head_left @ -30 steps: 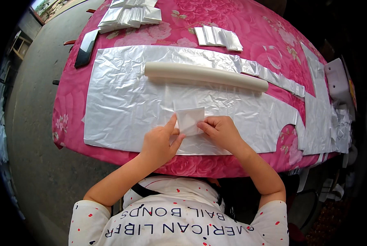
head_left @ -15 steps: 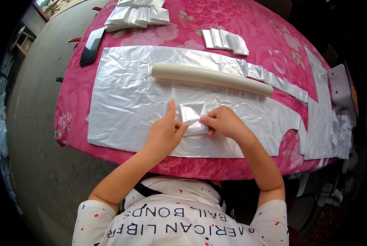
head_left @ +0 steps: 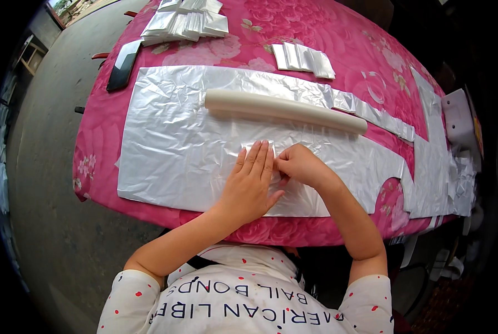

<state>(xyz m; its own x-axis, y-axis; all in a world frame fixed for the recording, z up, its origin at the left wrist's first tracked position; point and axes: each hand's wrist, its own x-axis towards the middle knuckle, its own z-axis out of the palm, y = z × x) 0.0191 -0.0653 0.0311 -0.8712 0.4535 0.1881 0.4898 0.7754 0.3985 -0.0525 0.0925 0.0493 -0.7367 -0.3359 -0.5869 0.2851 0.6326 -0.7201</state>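
Observation:
My left hand (head_left: 250, 186) lies flat with its fingers together and its thumb apart, pressing on a small folded plastic bag (head_left: 272, 148). Most of that folded square is hidden under the palm and fingers. At its right edge my right hand (head_left: 303, 166) has its thumb and fingers pinched on the plastic. Both hands rest over a large stack of flat silvery-white plastic bags (head_left: 168, 133) spread across the table. Just beyond them, a long cream-coloured tube (head_left: 285, 111) lies across the stack.
Folded plastic bags stand in piles at the far left (head_left: 185, 25) and far middle (head_left: 303, 60) of the pink floral tablecloth (head_left: 235, 50). A dark phone (head_left: 123, 65) lies at the left edge. A white plastic container (head_left: 459, 118) and crumpled plastic (head_left: 462, 178) sit at the right.
My left hand has moved right and turned flat onto the folded bag, covering it, where before a finger pointed beside it. My right hand stays pinched at the bag's right edge.

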